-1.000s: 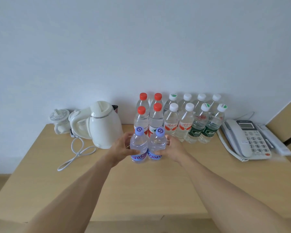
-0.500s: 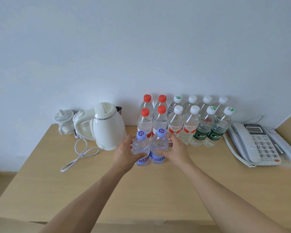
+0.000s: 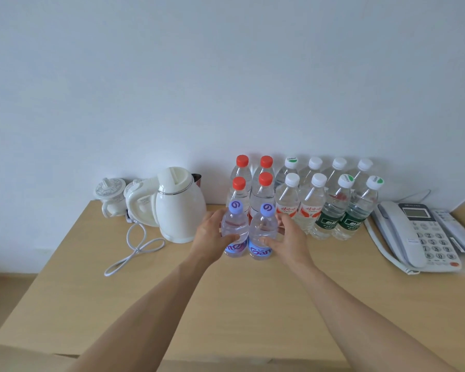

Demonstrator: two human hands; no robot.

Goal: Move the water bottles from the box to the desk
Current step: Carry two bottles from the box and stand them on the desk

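Note:
Two small water bottles with purple caps stand side by side on the wooden desk (image 3: 253, 304). My left hand (image 3: 210, 237) grips the left purple-capped bottle (image 3: 234, 226) from its left side. My right hand (image 3: 287, 238) grips the right purple-capped bottle (image 3: 263, 229) from its right side. Behind them, against the wall, stand several red-capped bottles (image 3: 263, 189) and several white-capped bottles (image 3: 313, 202), some with red labels and some with green. No box is in view.
A white electric kettle (image 3: 179, 205) with a looped cord (image 3: 134, 245) stands left of the bottles, a small white ceramic pot (image 3: 110, 193) behind it. A white desk telephone (image 3: 416, 232) lies at the right. The desk's front edge runs along the bottom.
Both hands with the two purple-capped bottles have stayed in front of the red-capped bottles; the view has shifted slightly, so everything sits a little more to the right.

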